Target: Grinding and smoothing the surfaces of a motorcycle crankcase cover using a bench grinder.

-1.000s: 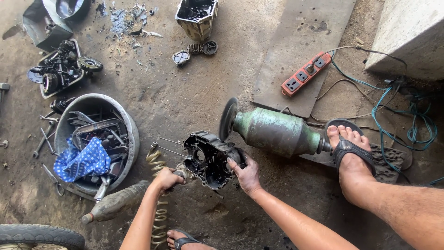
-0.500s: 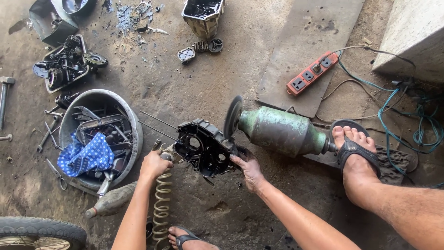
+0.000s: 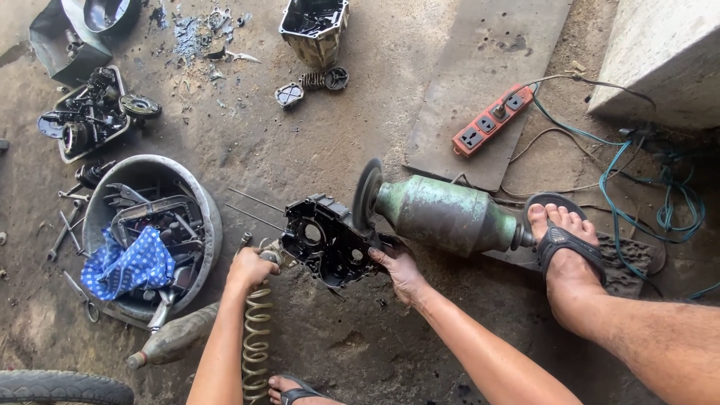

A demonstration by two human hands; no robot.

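A black metal engine case [image 3: 327, 238] with long studs sticking out to the left is held up between both hands. My left hand [image 3: 251, 267] grips its left side and my right hand [image 3: 400, 270] grips its lower right edge. The case's right edge sits against the round wheel [image 3: 367, 193] of a green bench grinder [image 3: 442, 214] lying on the floor. My right foot in a sandal [image 3: 564, 251] presses on the grinder's far end. A coil spring [image 3: 256, 339] lies under my left forearm.
A metal basin [image 3: 201, 202] with tools and a blue dotted cloth [image 3: 129, 264] stands at left. An orange power strip [image 3: 491, 120] with cables lies on a slab at the back right. A tray of parts [image 3: 90, 112], a plastic bottle [image 3: 176, 334] and a tyre [image 3: 60, 388] lie around.
Both hands have lifted the engine case and moved it right, from apart from the grinder to its wheel. The case is tilted more upright.
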